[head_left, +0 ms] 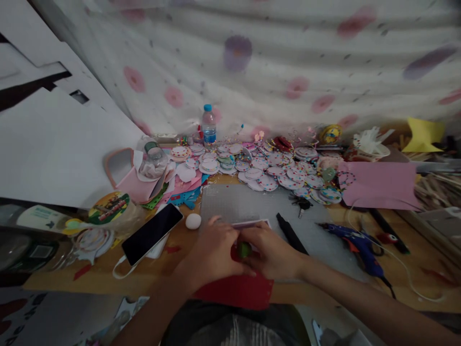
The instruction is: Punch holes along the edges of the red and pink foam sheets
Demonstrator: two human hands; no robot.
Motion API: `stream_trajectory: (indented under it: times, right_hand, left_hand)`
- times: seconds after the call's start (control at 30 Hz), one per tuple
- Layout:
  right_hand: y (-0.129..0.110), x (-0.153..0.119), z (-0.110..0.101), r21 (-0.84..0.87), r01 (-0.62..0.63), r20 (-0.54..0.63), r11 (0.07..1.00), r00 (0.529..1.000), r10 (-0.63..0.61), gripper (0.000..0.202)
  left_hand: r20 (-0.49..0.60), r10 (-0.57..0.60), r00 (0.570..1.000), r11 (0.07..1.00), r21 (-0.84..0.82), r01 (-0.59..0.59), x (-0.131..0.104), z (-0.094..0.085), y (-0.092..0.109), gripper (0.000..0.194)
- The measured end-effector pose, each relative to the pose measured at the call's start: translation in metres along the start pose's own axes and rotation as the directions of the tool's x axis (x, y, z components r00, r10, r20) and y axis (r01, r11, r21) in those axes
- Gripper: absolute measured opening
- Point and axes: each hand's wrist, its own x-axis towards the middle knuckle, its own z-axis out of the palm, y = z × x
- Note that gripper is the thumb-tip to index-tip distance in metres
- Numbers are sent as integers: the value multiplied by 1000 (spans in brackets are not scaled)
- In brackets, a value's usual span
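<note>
Left hand (212, 252) and right hand (270, 252): together, pinching small round green object (245, 249) over red foam sheet (239, 290); grey cutting mat (252, 204) on wooden desk (162, 269).

Both hands meet over the grey cutting mat (248, 204): the left hand (212, 252) and right hand (272, 252) pinch 1 small green piece (245, 249) above a red sheet (239, 290). Left of the mat lie a white egg-shaped ball (193, 221) and a dark phone (152, 233); a blue glue gun (355, 240) lies to its right.
</note>
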Motion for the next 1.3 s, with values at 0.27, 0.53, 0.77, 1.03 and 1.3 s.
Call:
stream_trajectory:
  times: [0.27, 0.53, 0.77, 1.03, 1.3]
  right_hand:
    - [5, 0, 8, 56, 37, 2, 998, 999, -37, 18]
    - [13, 2, 18, 23, 38, -57, 999, 998, -37, 11]
    - [19, -1, 15, 146, 0, -3, 989, 1000, 1, 19]
    - [29, -3, 3, 690, -112, 62, 715, 994, 95, 27]
    - [40, -2, 12, 957, -88, 7, 276, 960, 280, 38]
  left_hand:
    - [-34, 66, 997, 993, -94, -69, 0, 6, -15, 44]
    - [-19, 99, 995, 987, -123, -101, 4, 12, -20, 37]
    - [-39, 36, 999, 996, -82, -39, -4, 3, -18, 36]
    - [5, -63, 998, 993, -105, 63, -18, -2, -31, 10]
    - [-40, -132, 990, 971, -207, 121, -31, 5, -26, 11]
